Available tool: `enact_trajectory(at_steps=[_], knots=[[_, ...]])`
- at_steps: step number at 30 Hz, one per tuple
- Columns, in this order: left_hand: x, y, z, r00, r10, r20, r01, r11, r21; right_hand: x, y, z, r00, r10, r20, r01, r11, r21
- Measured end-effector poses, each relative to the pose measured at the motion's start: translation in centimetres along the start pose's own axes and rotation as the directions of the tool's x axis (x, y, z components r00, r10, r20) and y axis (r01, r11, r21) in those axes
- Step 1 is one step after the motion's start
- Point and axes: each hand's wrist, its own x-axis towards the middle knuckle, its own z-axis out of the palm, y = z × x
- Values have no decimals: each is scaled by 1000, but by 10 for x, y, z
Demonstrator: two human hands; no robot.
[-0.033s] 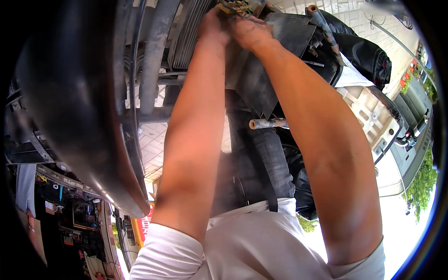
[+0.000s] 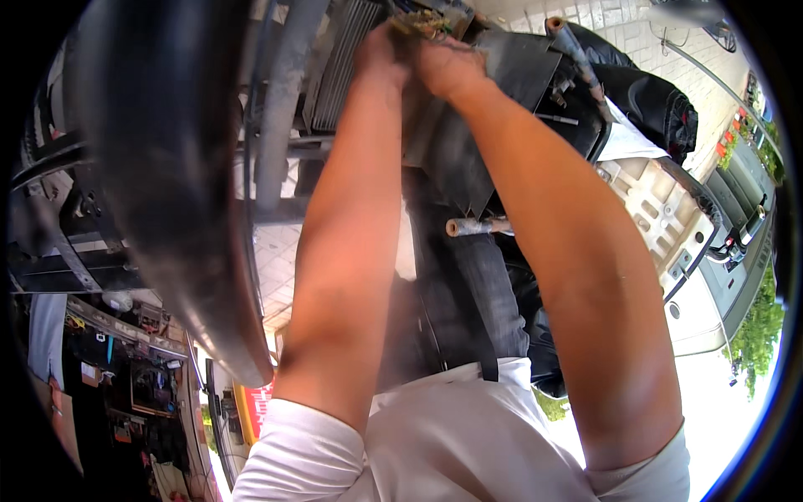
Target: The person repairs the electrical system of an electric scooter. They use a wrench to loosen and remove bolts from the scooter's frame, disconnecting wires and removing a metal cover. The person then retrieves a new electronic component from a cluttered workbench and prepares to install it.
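Both your hands are bunched up on that tangle of wires point(image 2: 427, 21), left hand point(image 2: 381, 58) and right hand point(image 2: 447, 67) touching, fingers pinched around it. Just left of your grip sits the finned radiator point(image 2: 343, 58). Yank too hard and I'd guess a wire tears or your knuckles scrape those fins.

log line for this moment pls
left hand on wiring bundle | right hand beside it, touching | black tyre at left
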Motion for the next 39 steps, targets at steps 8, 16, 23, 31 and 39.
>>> enact_trajectory(at_steps=[8,16,23,31,39], knots=[[1,10,3,992,-68,-105,55,991,-121,-14,-13,-14,983,133,-124,-90,948,307],[-4,1,15,959,-7,-282,-17,996,-85,6,-1,3,995,101,-15,-95,972,216],[28,11,-28,991,-116,-66,111,991,-77,-6,-21,-30,985,157,74,-167,973,161],[14,0,-1,995,-64,75,72,993,-98,5,-11,-27,980,186,63,-196,947,253],[-7,1,25,1000,23,6,-22,999,-46,15,-9,-12,979,199,43,-204,955,217]])
